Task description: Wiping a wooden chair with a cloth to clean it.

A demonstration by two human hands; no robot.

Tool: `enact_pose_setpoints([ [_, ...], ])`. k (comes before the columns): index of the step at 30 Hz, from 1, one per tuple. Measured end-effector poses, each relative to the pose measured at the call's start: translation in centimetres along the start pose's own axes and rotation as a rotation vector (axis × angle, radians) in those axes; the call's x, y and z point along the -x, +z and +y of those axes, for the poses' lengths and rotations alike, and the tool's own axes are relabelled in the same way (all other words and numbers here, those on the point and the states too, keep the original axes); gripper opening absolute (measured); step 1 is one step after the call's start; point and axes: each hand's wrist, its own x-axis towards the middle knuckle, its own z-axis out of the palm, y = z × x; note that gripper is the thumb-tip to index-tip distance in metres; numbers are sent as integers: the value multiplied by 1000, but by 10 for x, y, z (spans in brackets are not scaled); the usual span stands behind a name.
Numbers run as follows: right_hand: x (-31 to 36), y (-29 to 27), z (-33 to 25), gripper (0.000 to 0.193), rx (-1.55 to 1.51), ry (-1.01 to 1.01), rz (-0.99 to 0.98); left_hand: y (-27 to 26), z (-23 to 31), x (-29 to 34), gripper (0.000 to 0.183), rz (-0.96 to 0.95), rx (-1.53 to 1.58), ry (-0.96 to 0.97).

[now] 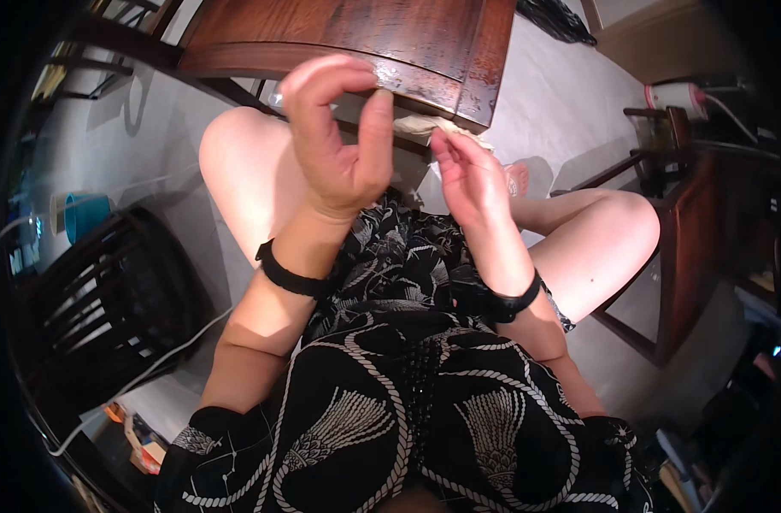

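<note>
A dark reddish-brown wooden table [348, 26] with a glossy top is in front of me. My left hand [335, 141] is raised at its near edge, palm turned inward. Its fingers curve over and the thumb tip comes close to the fingertips in a pinch; anything between them is too small to make out. Lower and to the right, beside the table's corner, is my right hand [476, 175], its fingers drawn together. The fingertips meet a crumpled cream cloth [420, 125] under the table edge. How firmly they grip it is partly hidden.
Shiny patches [399, 79] mark the table's near edge. A dark slatted chair [108, 299] stands at left by a blue bucket [85, 215]. At right is a dark wooden seat [698, 248], with a cardboard box [681, 43] behind. A white cable [164, 363] runs along the left.
</note>
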Motion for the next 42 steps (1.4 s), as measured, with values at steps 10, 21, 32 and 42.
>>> enact_pose_setpoints([
  [10,22,-8,-49,17,856,-235,-279,56,15,70,31,-90,819,-1375],
  [21,7,-19,-120,28,1184,-399,-210,62,-69,94,24,267,360,-1243],
  [32,-44,-47,-100,28,1135,-260,-143,94,-39,120,35,-223,-31,-670],
  [42,-74,-73,-68,22,1212,-155,-187,106,-117,194,44,-506,-193,-939],
])
